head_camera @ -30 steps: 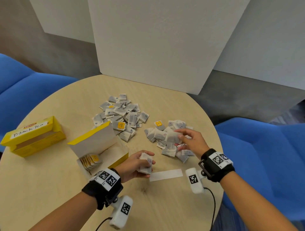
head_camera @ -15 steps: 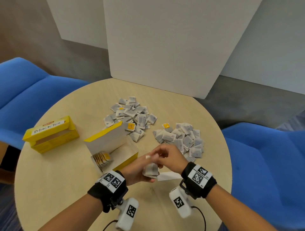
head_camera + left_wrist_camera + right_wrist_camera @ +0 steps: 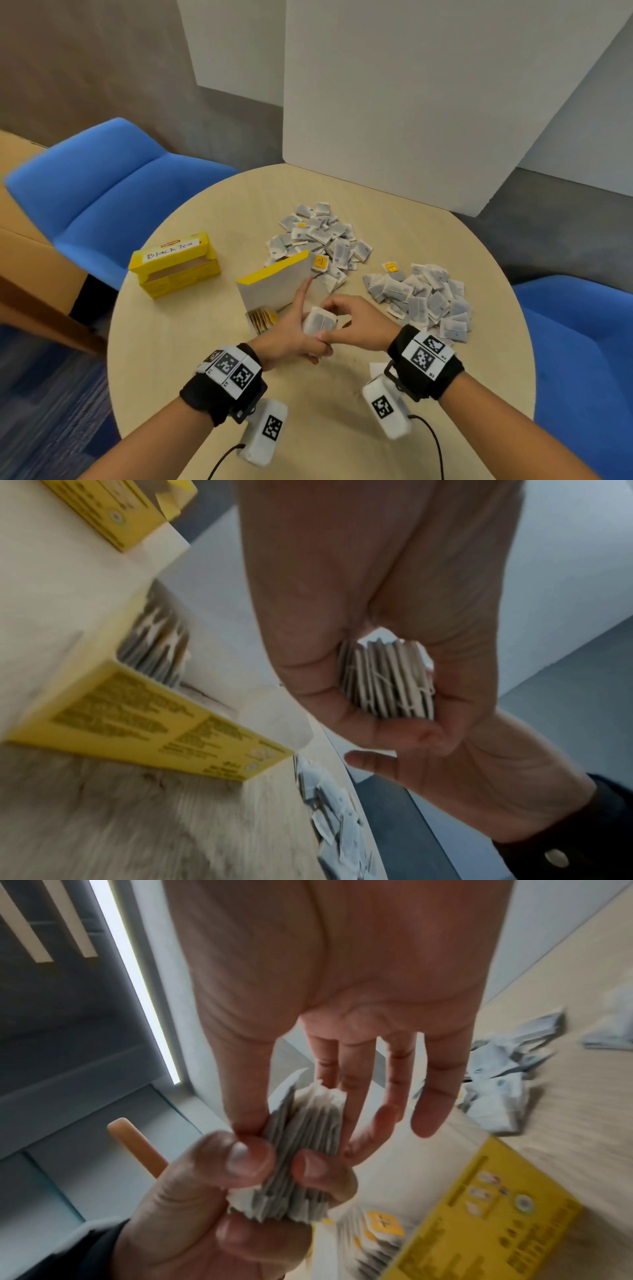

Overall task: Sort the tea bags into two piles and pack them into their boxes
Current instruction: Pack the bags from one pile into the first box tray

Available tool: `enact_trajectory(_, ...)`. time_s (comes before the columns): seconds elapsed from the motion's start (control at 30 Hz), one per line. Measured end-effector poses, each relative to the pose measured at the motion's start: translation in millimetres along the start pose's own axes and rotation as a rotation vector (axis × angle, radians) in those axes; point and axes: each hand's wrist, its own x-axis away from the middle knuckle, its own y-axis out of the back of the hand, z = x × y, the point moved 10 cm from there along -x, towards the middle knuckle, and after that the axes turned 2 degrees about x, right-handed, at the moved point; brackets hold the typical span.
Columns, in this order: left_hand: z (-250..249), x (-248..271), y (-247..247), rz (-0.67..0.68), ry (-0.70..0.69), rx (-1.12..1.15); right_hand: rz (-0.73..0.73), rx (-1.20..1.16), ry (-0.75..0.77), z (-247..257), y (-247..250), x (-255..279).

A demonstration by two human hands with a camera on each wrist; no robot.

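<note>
Both hands meet over the table's middle around a small stack of grey tea bags (image 3: 319, 321). My left hand (image 3: 294, 337) grips the stack's lower half (image 3: 291, 1194), its index finger sticking out toward the open box. My right hand (image 3: 358, 322) pinches the top of the stack (image 3: 308, 1118) between thumb and fingers. The open yellow box (image 3: 274, 291) lies just left of the hands, with a row of tea bags (image 3: 263, 318) in it. Another yellow box, labelled Black Tea (image 3: 174, 263), stands further left. Two loose piles lie behind (image 3: 322, 240) and to the right (image 3: 421, 298).
The round wooden table (image 3: 205, 359) has blue chairs on the left (image 3: 113, 195) and right (image 3: 582, 342). A white panel (image 3: 428, 102) stands at the table's far edge. A white paper strip (image 3: 376, 368) lies under my right wrist.
My right hand left the right pile and came to the left hand, joining it on the stack. The left index finger now points out, and the view has shifted left.
</note>
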Motion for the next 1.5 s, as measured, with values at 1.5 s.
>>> enact_trajectory(1.5,41.5,5.8,145.4,-0.285,-0.062,-0.4,-0.125,0.449,-0.308,-36.6,-57.9,-108.5)
